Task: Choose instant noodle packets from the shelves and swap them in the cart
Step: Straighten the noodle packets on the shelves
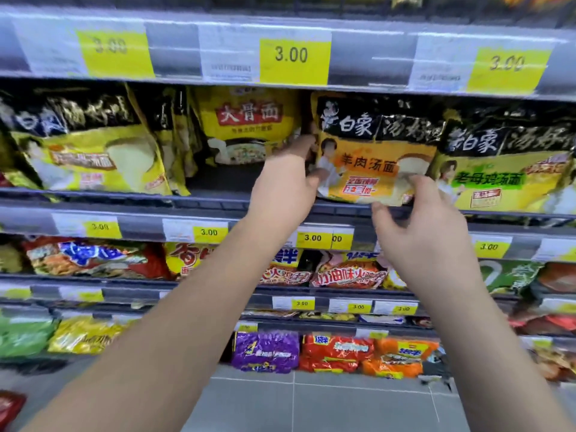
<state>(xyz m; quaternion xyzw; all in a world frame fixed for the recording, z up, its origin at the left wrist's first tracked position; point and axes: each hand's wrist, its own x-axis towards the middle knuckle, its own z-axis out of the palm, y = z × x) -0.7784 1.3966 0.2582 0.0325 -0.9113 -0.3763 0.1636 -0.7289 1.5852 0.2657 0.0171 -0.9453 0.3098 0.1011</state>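
Note:
A black and orange instant noodle packet (374, 151) stands upright on the second shelf (218, 202), right of centre. My left hand (286, 182) grips its left edge, thumb on the front and fingers behind. My right hand (427, 229) pinches its lower right corner with the fingertips, the thumb just below the bottom edge. The cart is out of view.
A yellow packet (249, 126) stands to the left, a black and green one (505, 163) to the right, and black and yellow packets (87, 145) farther left. Lower shelves hold red, purple and orange packets (336, 353). Yellow 3.00 price tags (293, 57) line the shelf edges. Grey floor tiles lie below.

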